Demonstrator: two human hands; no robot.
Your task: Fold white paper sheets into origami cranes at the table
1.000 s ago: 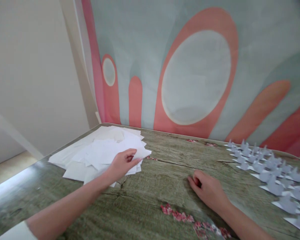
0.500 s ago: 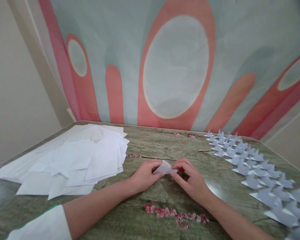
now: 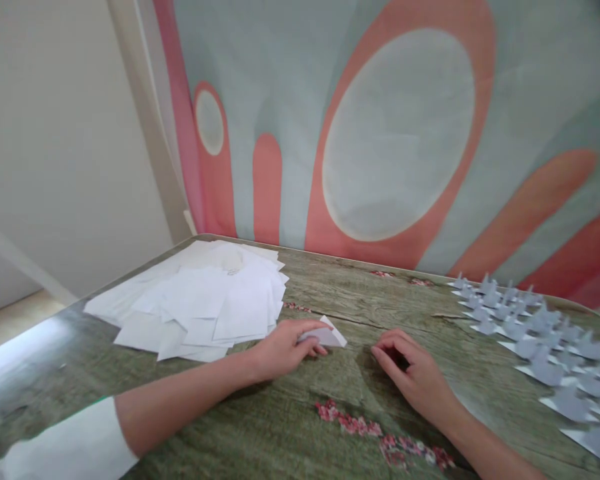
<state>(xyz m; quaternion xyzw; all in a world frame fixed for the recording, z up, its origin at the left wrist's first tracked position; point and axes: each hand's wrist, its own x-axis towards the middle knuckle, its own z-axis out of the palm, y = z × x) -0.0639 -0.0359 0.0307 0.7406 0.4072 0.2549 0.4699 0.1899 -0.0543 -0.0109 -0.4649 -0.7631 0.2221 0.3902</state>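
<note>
My left hand (image 3: 289,348) pinches a small piece of folded white paper (image 3: 331,335) between thumb and fingers, just above the wooden-patterned table (image 3: 340,393). The paper's pointed end sticks out to the right, with a crease along its upper edge; its other end is hidden by my fingers. To the right and apart from the paper, my right hand (image 3: 414,370) hovers low over the table. Its fingers are curled, the tips close to the thumb, and nothing shows in them.
A wide pile of loose white paper sheets (image 3: 245,303) lies left of my hands. Rows of several folded white paper birds (image 3: 545,360) stand along the right side. Behind the table's far edge hangs a printed backdrop (image 3: 290,100) in coral and grey-green.
My right hand has let go of the folded paper and moved away to the right. The left hand keeps hold of it. The camera view has turned left.
</note>
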